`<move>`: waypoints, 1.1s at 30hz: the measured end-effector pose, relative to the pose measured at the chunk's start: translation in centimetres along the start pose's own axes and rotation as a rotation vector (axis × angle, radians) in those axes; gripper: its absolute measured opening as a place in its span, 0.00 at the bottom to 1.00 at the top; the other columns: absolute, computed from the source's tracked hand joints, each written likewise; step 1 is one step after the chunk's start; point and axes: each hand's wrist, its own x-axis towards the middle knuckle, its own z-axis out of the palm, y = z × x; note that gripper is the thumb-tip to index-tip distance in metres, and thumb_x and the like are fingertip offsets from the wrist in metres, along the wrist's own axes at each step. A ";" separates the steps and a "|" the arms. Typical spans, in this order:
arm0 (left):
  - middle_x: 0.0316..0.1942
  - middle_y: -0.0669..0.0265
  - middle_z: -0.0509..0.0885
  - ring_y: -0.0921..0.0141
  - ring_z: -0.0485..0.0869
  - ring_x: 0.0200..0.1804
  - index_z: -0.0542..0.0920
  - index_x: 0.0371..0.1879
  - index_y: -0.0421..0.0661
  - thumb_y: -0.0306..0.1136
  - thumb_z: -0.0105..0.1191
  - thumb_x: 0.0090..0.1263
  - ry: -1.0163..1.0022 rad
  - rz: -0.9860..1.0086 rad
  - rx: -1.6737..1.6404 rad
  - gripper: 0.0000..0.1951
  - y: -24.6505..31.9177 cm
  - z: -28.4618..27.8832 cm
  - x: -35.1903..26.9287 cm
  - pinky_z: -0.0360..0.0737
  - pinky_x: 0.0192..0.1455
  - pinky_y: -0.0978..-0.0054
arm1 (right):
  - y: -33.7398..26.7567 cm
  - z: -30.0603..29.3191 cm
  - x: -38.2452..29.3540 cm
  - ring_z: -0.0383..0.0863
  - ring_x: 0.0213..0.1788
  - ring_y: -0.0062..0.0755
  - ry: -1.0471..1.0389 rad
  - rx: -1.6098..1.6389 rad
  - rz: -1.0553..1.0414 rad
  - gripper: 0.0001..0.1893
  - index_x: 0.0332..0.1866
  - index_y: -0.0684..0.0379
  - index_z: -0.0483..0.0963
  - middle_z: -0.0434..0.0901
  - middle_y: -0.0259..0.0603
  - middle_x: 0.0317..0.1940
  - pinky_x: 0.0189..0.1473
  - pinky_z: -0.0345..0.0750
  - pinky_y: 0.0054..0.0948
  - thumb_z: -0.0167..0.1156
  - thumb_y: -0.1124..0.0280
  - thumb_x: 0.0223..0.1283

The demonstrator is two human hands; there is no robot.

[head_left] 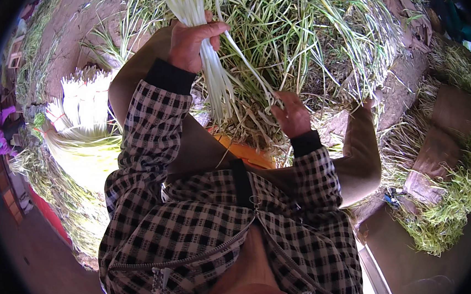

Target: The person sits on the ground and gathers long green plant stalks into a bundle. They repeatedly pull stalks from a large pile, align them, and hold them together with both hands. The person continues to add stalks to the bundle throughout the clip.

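My left hand is closed around a bunch of long, pale leafy vegetable stalks, thumb across the front. White stem ends hang below the fist, and the upper part runs past the top of the view. One thin white stalk slants from beside that bunch to my right hand, whose fingertips are bent around its lower end. Beneath both hands lies a heap of loose green stalks, with dry, brownish strands at its near side.
At left stand bright white-stemmed bundles with red ties. Brown boards lie on another stalk pile at right. An orange object shows between my legs. Someone in purple clothing is at the far left, near a red edge.
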 end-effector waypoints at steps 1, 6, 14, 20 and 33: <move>0.28 0.61 0.80 0.74 0.75 0.21 0.71 0.37 0.44 0.17 0.57 0.58 -0.003 -0.017 -0.004 0.12 -0.2 0.2 0.0 0.73 0.22 0.79 | -0.8 0.6 0.8 0.83 0.35 0.43 0.001 0.051 0.019 0.17 0.48 0.60 0.72 0.75 0.52 0.50 0.37 0.83 0.36 0.59 0.60 0.60; 0.31 0.58 0.80 0.73 0.77 0.25 0.72 0.38 0.43 0.17 0.57 0.58 -0.022 -0.043 -0.007 0.12 -1.3 -0.4 0.3 0.74 0.24 0.76 | -1.1 4.2 1.2 0.81 0.27 0.34 -0.092 0.551 0.121 0.10 0.36 0.63 0.74 0.80 0.45 0.30 0.30 0.78 0.31 0.58 0.65 0.62; 0.30 0.62 0.80 0.69 0.81 0.31 0.73 0.38 0.47 0.27 0.58 0.64 -0.087 -0.200 -0.019 0.09 -1.9 0.9 -0.4 0.78 0.29 0.73 | -4.4 4.4 0.8 0.76 0.19 0.44 0.088 0.335 0.019 0.11 0.28 0.59 0.70 0.73 0.45 0.17 0.23 0.72 0.39 0.58 0.65 0.61; 0.27 0.61 0.79 0.73 0.78 0.19 0.73 0.39 0.46 0.26 0.57 0.62 -0.151 -0.178 -0.003 0.09 -3.0 0.0 -0.4 0.77 0.21 0.78 | -4.8 4.7 -0.3 0.76 0.20 0.48 0.069 0.193 -0.099 0.10 0.31 0.57 0.70 0.74 0.46 0.18 0.22 0.71 0.42 0.58 0.63 0.61; 0.30 0.57 0.79 0.73 0.75 0.23 0.73 0.45 0.44 0.25 0.57 0.63 -0.064 -0.082 -0.214 0.12 -0.3 -3.6 1.7 0.76 0.26 0.73 | 6.6 2.0 0.4 0.74 0.17 0.27 0.411 -0.124 0.249 0.08 0.38 0.54 0.76 0.80 0.40 0.27 0.17 0.73 0.30 0.50 0.67 0.66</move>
